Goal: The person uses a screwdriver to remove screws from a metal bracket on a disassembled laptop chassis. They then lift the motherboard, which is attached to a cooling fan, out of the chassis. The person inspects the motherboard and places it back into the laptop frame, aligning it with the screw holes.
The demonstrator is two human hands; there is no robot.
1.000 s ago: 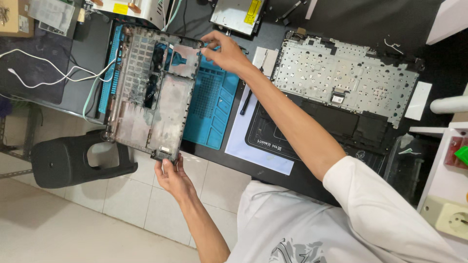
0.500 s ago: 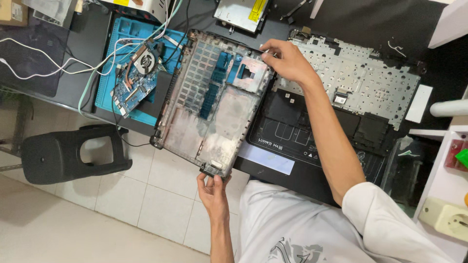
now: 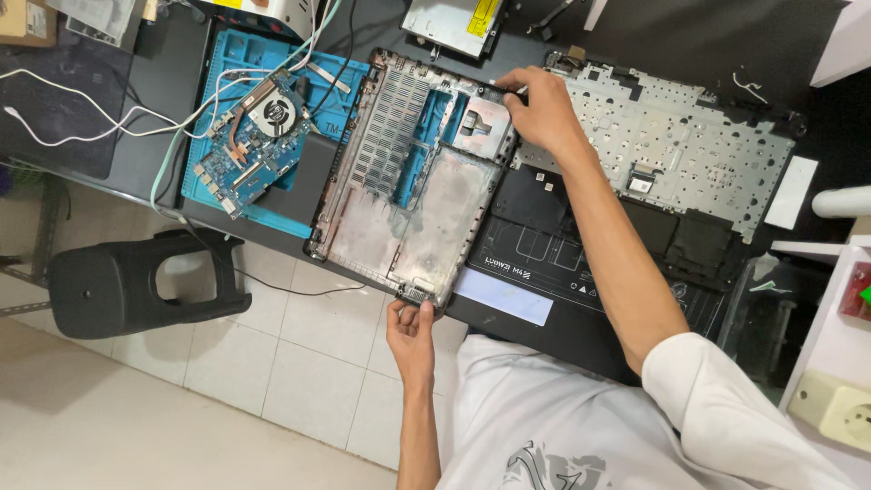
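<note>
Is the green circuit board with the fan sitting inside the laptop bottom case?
No, the circuit board lies on the blue mat, beside the bottom case.

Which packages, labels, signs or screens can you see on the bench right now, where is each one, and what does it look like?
Optical drive, top centre of the desk: flat silver box with a yellow sticker on it.
Cardboard box, top left corner: brown, partly cut off.
White label, right of the keyboard frame: plain rectangle on the dark desk.
Black mat, beside the laptop base: printed white outlines, pale blue strip on its near edge.
No screens.
</note>
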